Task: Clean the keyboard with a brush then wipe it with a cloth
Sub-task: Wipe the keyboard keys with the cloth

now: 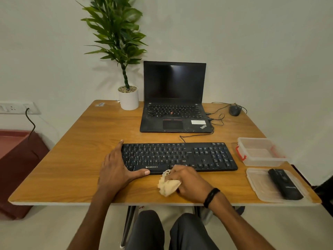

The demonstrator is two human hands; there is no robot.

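A black keyboard point(180, 156) lies across the middle of the wooden table point(72, 159). My left hand point(115, 166) clasps its left end, fingers along the side and thumb on the front edge. My right hand point(187, 179) holds a crumpled cream cloth point(168, 184) at the keyboard's front edge, near the space bar. A black brush point(284, 183) lies on a clear plastic lid point(259, 188) at the right.
An open black laptop point(173, 105) stands behind the keyboard, its cable running to it. A potted plant point(128, 97) is at the back left, a mouse point(234, 110) at the back right. An empty clear box point(259, 152) sits right of the keyboard.
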